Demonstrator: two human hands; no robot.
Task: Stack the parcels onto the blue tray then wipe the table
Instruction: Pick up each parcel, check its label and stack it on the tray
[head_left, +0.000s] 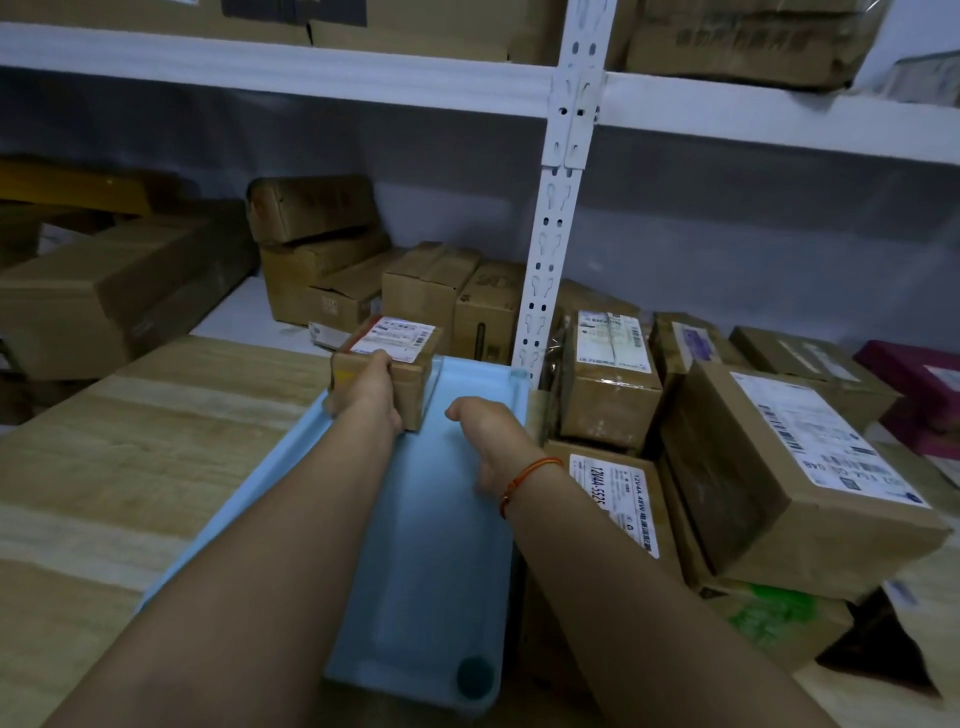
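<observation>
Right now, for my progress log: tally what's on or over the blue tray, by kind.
Parcel, at the far end of the blue tray: 1
Hands, left hand gripping that parcel, right hand holding nothing: 2
Total: 3

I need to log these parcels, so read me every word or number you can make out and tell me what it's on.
"12V4A 48W", then what looks like "5525": white label on the flat parcel right of the blue tray.
"GAB", seemingly upside down: label on the big tilted parcel.
Label on the parcel the left hand holds: too blurred.
All other labels and shelf-box print: unreadable.
</observation>
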